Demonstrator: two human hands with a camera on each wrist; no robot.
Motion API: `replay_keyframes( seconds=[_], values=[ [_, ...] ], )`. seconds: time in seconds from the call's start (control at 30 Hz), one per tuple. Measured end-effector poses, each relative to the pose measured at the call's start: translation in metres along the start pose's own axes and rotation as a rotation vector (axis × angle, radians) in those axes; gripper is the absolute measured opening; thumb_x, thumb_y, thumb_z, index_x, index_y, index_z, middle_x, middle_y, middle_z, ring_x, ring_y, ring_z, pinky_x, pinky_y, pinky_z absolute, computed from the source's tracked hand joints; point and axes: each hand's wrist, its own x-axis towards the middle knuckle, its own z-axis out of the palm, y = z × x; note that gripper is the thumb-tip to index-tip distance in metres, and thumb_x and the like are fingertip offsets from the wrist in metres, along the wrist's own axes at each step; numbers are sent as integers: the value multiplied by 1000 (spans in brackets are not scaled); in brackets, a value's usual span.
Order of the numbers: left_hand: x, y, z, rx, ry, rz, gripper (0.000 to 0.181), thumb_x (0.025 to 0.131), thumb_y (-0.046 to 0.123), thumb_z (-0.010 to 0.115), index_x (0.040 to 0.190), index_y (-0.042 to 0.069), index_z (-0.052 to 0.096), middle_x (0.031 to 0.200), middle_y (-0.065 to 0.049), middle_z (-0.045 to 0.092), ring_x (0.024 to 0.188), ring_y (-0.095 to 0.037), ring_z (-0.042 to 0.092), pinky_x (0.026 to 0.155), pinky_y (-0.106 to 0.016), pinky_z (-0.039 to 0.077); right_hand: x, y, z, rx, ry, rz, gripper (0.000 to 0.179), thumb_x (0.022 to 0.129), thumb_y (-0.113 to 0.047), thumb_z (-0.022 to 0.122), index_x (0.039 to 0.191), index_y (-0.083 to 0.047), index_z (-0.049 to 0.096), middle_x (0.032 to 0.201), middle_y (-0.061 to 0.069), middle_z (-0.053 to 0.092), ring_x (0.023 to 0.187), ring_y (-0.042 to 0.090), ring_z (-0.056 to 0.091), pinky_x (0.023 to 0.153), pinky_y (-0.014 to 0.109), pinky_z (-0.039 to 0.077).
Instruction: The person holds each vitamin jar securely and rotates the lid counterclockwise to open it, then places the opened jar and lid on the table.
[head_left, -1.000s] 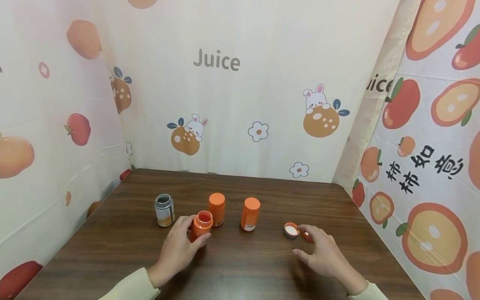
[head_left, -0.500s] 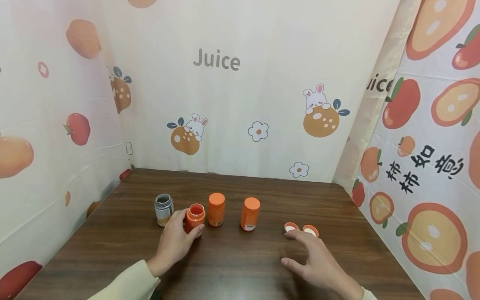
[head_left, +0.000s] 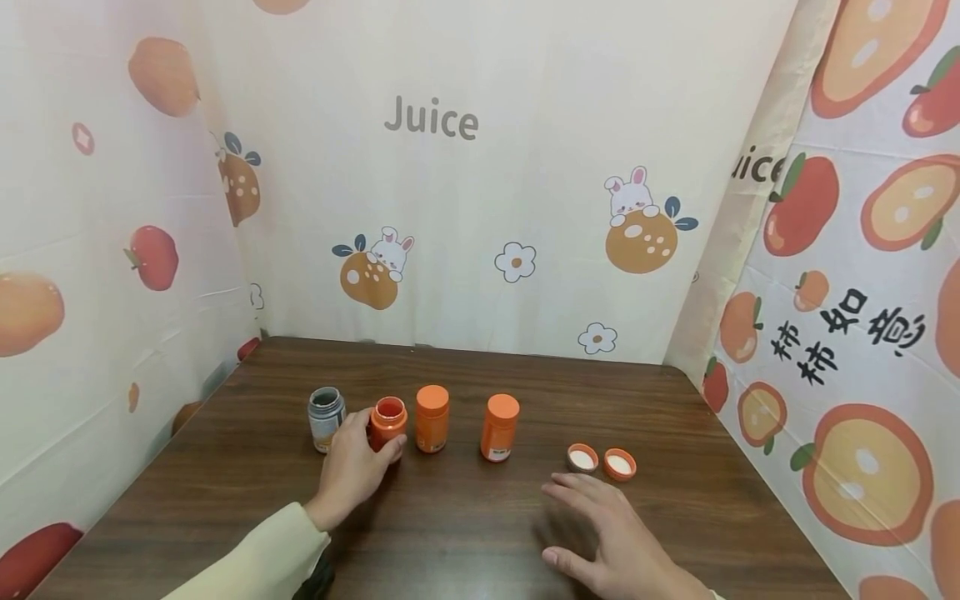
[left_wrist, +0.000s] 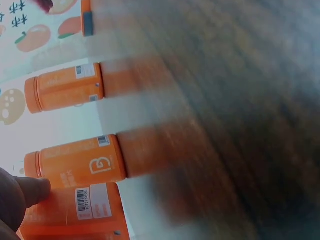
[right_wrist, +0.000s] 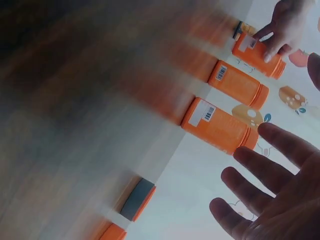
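Observation:
My left hand (head_left: pixel 351 468) holds an uncapped orange bottle (head_left: pixel 387 427), upright and apparently standing on the table. Its thumb lies across the front of that bottle (left_wrist: pixel 75 215) in the left wrist view, and the other fingers are mostly hidden. Close on the left is an uncapped grey bottle (head_left: pixel 326 423), partly behind the hand. To the right stands a capped orange bottle (head_left: pixel 432 419), then a second capped orange bottle (head_left: pixel 499 428). My right hand (head_left: pixel 609 535) hovers with spread fingers, nearest to a grey-sided cap (head_left: pixel 582 458) and an orange cap (head_left: pixel 619 464), holding nothing.
The dark wooden table (head_left: pixel 465 533) runs back to a cream curtain (head_left: pixel 480 183) with fruit and rabbit prints. Similar printed cloth hangs at the left and right sides. Both caps lie with their pale insides up.
The left hand has carried the uncapped orange bottle left and back, between the grey bottle and the nearer capped one. My right hand has drawn away from the caps, leftward and toward me.

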Motion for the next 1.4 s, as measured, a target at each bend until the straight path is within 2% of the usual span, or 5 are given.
replay_keyframes(
  seconds=[0.3,0.63,0.9,1.13,1.4],
  values=[
    [12,-5,2,3,4,-30,65,88,24,83,136,-8,53,123,-24,60,114,-39,59,99,-59,48,-2,-2,4,-27,-22,-113,74,78,-54,85,143,-34,57,150,-9,52,135,21,52,98,53,46],
    [19,-9,4,12,18,-72,63,89,23,82,133,-9,52,122,-27,59,113,-41,59,99,-59,48,-3,-7,2,-6,-69,-93,76,80,-56,82,147,-36,53,152,-12,50,138,18,49,101,54,45],
    [21,-12,5,-7,16,-91,63,91,20,80,136,-9,48,129,-29,58,116,-42,60,100,-60,47,-6,-6,2,-10,-70,-103,77,80,-56,82,149,-36,51,152,-12,50,136,22,52,99,54,46],
    [22,-14,8,-7,36,-76,62,91,16,79,137,-11,47,129,-31,59,117,-44,60,101,-59,46,-6,-5,2,-41,-27,-173,79,80,-54,83,148,-29,52,148,-6,53,132,25,54,95,54,46],
    [23,-14,9,-15,31,-96,71,89,14,81,142,-12,40,134,-33,56,120,-46,59,104,-59,43,-8,-5,2,-42,-26,-170,80,80,-55,83,149,-30,51,149,-7,52,133,22,53,96,52,47]
  ],
)
